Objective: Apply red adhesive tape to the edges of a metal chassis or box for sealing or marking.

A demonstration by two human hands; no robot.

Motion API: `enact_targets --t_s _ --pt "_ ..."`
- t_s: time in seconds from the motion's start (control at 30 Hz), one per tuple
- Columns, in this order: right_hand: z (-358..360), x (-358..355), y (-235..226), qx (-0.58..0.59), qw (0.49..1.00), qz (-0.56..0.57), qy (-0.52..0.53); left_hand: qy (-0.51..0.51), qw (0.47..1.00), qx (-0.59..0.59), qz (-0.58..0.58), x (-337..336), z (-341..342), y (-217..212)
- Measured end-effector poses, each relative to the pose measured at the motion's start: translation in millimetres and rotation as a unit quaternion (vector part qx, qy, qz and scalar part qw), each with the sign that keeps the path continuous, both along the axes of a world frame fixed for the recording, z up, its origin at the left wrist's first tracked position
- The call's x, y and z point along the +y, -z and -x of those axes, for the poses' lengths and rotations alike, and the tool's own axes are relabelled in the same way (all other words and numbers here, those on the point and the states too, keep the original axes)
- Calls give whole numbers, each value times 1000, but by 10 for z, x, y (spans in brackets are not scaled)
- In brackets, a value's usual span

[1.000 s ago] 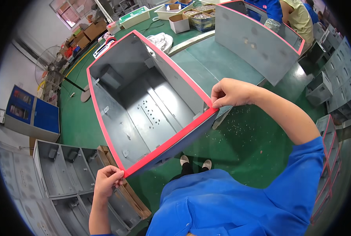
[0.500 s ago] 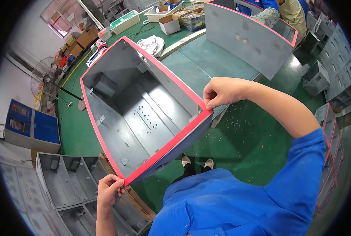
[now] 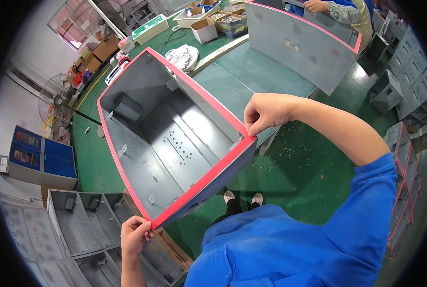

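Note:
A large grey metal cabinet shell [image 3: 144,158] stands with its opening facing up. Bright red tape [image 3: 205,179] runs along its rim. My left hand [image 3: 136,234] is closed at the near left corner, thumb and fingers pinching the tape. At the near right corner, my right hand [image 3: 271,112] pinches the tape between thumb and bent fingers. The strip lies straight along the near edge between both hands. Holes and small brackets show inside the shell. What lies under my fingertips is hidden.
Another red-rimmed grey cabinet [image 3: 294,45] stands on the green-topped table [image 3: 237,71]; a co-worker's hand [image 3: 316,5] is above it. More grey cabinets [image 3: 82,225] sit at lower left. A fan [image 3: 55,99], white cloth [image 3: 182,57] and cardboard box [image 3: 204,31] are farther off.
My view has shifted slightly. Both hands keep their pinch at the same corners. The co-worker's hand has come into view above the other cabinet.

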State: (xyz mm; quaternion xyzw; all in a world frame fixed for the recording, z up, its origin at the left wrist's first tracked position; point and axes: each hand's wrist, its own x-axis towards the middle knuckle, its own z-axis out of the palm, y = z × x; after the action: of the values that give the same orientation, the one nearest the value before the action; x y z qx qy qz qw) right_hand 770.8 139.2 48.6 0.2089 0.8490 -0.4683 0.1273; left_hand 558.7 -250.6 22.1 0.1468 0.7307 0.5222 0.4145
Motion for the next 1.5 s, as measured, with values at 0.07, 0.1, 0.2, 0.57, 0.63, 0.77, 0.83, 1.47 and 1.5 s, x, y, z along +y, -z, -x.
enact_targets --t_s 0.07,0.1,0.2,0.57,0.63,0.77,0.83,1.47,1.5 --pt "-1 0 -4 1 1000 1 0 0 1000 1 -2 -5 7 8" --pt "4 0 0 3 1000 -2 -2 -2 1000 1 -2 -10 3 10" --pt "13 1 5 5 1000 -10 -5 -5 1000 4 -4 -11 -5 11" --pt "-11 18 12 18 1000 -7 -4 -11 1000 5 -4 0 -10 13" --pt "-3 24 33 24 1000 -7 -9 -13 1000 7 -4 -9 -17 19" --pt "-1 4 19 24 1000 -13 -5 -10 1000 9 -4 -16 -14 21" --pt "-7 -3 18 23 1000 -20 -3 -7 1000 10 -6 -20 -9 25" --pt "-324 -301 398 163 935 206 238 -8 1000 0 -20 -27 5 55" --pt "-330 -340 407 168 930 210 250 -7 1000 -1 -18 -28 7 54"
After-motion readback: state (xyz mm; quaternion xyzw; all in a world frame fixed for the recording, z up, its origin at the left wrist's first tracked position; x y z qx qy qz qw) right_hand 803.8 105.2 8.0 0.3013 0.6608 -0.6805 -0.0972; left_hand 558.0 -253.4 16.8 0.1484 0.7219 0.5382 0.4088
